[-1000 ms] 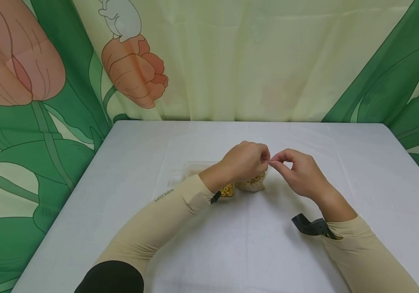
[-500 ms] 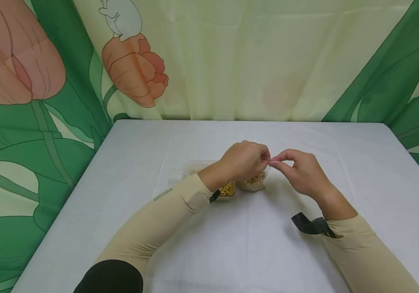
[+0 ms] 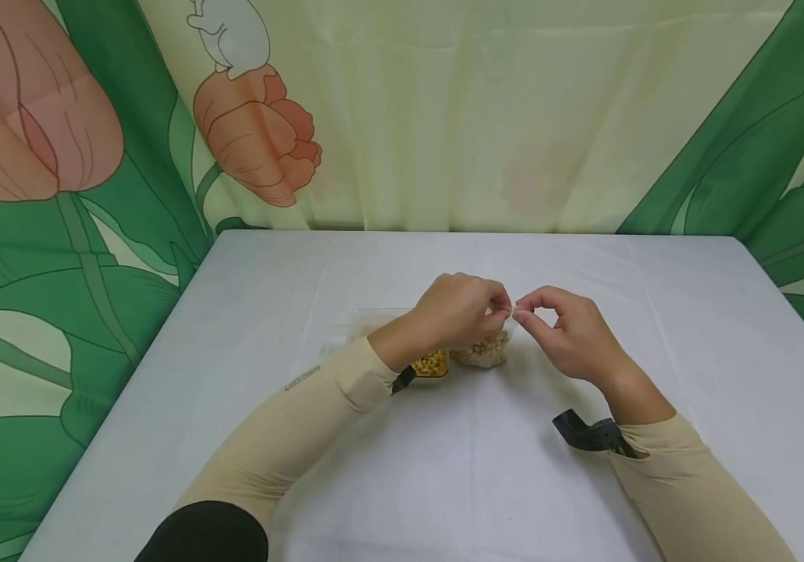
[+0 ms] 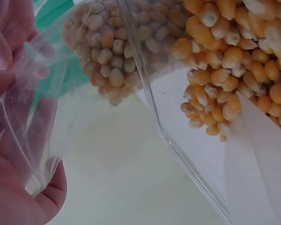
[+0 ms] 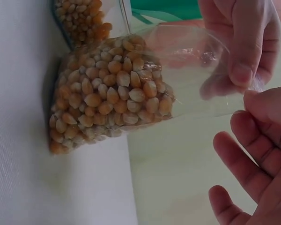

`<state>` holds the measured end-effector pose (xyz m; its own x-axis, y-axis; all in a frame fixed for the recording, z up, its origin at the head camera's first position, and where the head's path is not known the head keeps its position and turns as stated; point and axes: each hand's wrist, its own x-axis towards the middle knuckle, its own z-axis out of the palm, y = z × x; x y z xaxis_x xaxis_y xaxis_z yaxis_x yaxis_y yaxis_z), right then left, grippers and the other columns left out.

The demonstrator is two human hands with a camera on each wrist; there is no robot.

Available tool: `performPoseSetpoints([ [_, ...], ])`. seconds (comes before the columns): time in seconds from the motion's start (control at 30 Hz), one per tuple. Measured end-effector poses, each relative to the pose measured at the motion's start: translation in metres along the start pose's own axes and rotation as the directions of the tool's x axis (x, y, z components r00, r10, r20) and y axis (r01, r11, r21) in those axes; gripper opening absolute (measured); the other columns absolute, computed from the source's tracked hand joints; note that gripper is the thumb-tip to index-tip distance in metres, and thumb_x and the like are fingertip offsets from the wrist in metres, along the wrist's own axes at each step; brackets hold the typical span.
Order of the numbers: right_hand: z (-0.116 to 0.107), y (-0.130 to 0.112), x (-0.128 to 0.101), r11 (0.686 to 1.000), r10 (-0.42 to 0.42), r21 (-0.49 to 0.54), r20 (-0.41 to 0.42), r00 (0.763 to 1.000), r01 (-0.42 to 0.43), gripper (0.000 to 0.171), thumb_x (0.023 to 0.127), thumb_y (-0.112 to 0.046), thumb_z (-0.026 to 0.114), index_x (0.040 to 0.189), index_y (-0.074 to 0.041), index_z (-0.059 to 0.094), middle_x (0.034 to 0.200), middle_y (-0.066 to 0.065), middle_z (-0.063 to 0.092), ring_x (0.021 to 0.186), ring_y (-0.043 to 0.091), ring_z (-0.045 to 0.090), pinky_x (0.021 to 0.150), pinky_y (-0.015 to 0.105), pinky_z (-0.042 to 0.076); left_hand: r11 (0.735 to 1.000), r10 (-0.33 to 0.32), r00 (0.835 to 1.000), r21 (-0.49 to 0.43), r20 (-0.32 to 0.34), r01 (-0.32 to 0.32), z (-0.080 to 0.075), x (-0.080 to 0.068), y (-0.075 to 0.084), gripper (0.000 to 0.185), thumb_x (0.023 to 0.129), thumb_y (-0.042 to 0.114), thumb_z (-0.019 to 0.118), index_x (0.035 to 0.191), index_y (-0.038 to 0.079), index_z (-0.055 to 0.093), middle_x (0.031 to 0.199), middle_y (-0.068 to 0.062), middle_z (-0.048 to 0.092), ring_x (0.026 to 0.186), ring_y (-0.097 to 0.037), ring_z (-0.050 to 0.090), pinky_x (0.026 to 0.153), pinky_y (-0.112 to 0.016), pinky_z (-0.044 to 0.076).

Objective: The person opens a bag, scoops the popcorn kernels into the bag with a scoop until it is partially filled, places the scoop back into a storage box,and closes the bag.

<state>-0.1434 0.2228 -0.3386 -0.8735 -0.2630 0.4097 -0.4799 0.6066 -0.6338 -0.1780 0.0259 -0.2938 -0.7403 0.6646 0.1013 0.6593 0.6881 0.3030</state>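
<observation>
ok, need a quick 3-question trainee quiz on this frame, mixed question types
1. True or false: the left hand pinches the top of the clear bag of kernels.
2. Multiple choice. The bag's lower end: A) hangs clear of the white table; B) rests on the table; C) lies inside a bowl.
3. Fill in: just left of the bag, by the left wrist, a clear container holds ______ kernels.

Key: 1 true. 2 B. 3 yellow. The right hand also pinches the bag's top edge.
</observation>
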Motion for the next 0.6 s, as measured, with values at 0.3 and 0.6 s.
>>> performPoseSetpoints([
  [0.3,0.001,0.002,0.001,1.000,0.028,0.003,-0.030,0.999,-0.028,0.004,0.094,-0.006,0.067,0.094,-0.005,0.071,0.095,0.009,0.072,0.070,0.012,0.048,0.057,0.025,0.038,0.996,-0.012,1.000,-0.089,-0.008,0.012,-0.003,-0.010,-0.016,0.014,0.099,0.017,0.061,0.100,0.013,0.074,0.098,0.005,0.073,0.080,-0.010,0.061,0.078,-0.024,0.046],
  [0.6,0.000,0.001,0.002,0.998,0.068,0.020,-0.028,0.997,-0.068,0.006,0.095,-0.009,0.067,0.095,-0.006,0.072,0.097,0.010,0.073,0.058,0.014,0.039,0.050,0.028,0.035,0.995,-0.040,0.999,-0.088,-0.020,0.038,-0.007,-0.022,-0.031,0.012,0.099,0.018,0.061,0.095,0.014,0.072,0.100,0.005,0.073,0.072,-0.010,0.058,0.077,-0.027,0.047],
])
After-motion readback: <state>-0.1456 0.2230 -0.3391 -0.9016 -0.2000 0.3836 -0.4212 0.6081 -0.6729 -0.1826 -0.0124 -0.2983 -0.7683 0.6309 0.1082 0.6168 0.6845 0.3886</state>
